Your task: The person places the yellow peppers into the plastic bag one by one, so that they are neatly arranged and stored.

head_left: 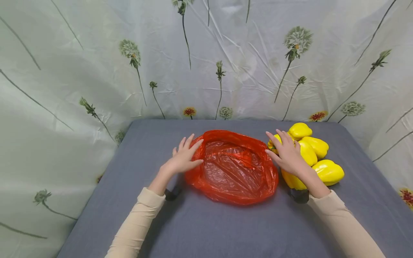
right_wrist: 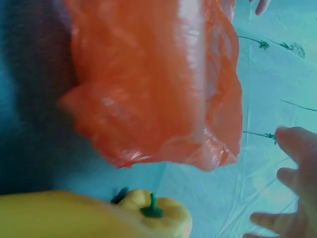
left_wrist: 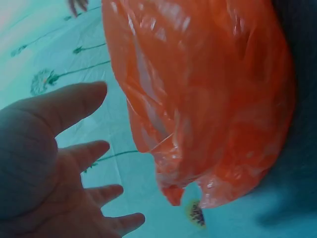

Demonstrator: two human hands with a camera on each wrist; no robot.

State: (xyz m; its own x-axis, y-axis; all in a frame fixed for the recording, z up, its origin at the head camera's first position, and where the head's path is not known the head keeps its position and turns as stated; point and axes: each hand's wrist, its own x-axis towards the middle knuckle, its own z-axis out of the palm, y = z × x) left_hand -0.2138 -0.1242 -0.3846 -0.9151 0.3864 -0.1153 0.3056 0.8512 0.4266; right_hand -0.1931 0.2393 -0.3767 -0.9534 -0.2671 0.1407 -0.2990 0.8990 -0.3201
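Note:
A red plastic bag (head_left: pixel 232 172) stands on the grey table with its mouth spread wide and facing up. At its left side my left hand (head_left: pixel 184 159) hovers with fingers spread; the left wrist view shows a gap between this hand (left_wrist: pixel 64 163) and the bag (left_wrist: pixel 208 99). My right hand (head_left: pixel 288 152) is held above the bag's right edge and the yellow peppers (head_left: pixel 327 172), fingers apart and holding nothing. In the right wrist view, the bag (right_wrist: pixel 143 89) stands apart from the fingers, and a pepper with a green stem (right_wrist: pixel 166 213) lies below it.
Several yellow peppers are grouped on the right side of the grey table (head_left: pixel 226 229), close to the bag. Behind the table hangs a pale curtain (head_left: pixel 251 71) printed with dandelions and flowers.

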